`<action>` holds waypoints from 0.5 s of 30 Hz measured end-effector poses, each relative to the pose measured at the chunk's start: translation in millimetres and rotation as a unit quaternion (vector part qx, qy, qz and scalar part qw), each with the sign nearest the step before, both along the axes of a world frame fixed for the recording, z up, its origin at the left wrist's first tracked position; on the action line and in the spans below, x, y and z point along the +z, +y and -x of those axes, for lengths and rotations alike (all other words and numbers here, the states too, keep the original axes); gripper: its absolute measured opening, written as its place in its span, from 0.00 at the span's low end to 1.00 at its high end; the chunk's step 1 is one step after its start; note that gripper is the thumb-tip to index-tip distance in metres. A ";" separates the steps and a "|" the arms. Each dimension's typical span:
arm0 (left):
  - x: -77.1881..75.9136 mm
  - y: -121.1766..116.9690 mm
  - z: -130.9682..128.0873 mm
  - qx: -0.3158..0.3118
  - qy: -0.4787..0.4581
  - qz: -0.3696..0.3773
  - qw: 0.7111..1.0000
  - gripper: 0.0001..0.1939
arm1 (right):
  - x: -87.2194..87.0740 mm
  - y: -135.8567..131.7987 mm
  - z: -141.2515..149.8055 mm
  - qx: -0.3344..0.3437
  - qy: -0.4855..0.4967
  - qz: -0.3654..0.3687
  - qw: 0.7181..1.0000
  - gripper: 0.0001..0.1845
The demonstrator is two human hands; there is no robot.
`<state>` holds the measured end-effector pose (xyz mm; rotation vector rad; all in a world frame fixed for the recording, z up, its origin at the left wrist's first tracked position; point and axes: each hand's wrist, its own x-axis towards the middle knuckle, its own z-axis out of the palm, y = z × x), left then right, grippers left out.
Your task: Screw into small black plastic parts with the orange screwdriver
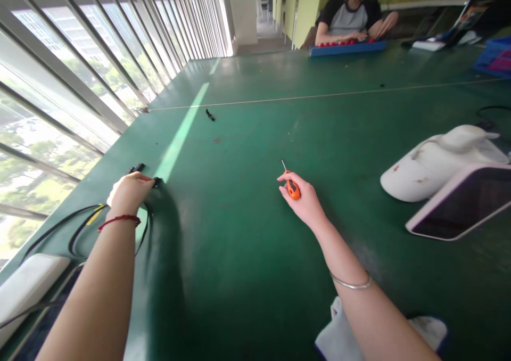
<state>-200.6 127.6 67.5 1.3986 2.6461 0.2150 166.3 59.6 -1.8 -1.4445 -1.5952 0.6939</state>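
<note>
An orange and black screwdriver (293, 189) is in my right hand (301, 196). The fingers are closed round its handle, and its thin metal shaft points away from me, over the green table (239, 254). My left hand (130, 190) is at the table's left side, fingers pinched on a small black cable end (158, 181). Most of that piece is hidden by the fingers. Just beyond the knuckles a black plug-like piece (138, 167) shows. Loops of black cable (75, 228), one with a yellow tag (96, 214), curve beside and under my left wrist.
On the right stand a white device (435, 161) and a dark-screened panel (463, 204). A white cloth (339, 334) lies under my right forearm. Metal railings (91, 57) border the left. A small black piece (209, 115) lies farther off. Across the table, a person sits behind a blue tray (347, 49).
</note>
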 end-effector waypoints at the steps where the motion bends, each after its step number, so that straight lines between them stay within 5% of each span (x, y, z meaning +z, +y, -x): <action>1: 2.7 1.2 -1.5 -0.002 0.008 0.019 1.000 0.16 | 0.2 -0.1 -0.1 0.001 0.001 -0.001 1.000 0.10; 6: 4.1 6.5 0.4 -0.019 0.030 0.046 0.998 0.17 | 1.4 -0.3 -0.2 0.004 0.001 -0.006 1.000 0.10; 15: -14.6 -3.0 0.6 -0.025 -0.081 -0.135 0.987 0.09 | 1.7 0.3 0.5 0.001 -0.007 -0.008 1.000 0.09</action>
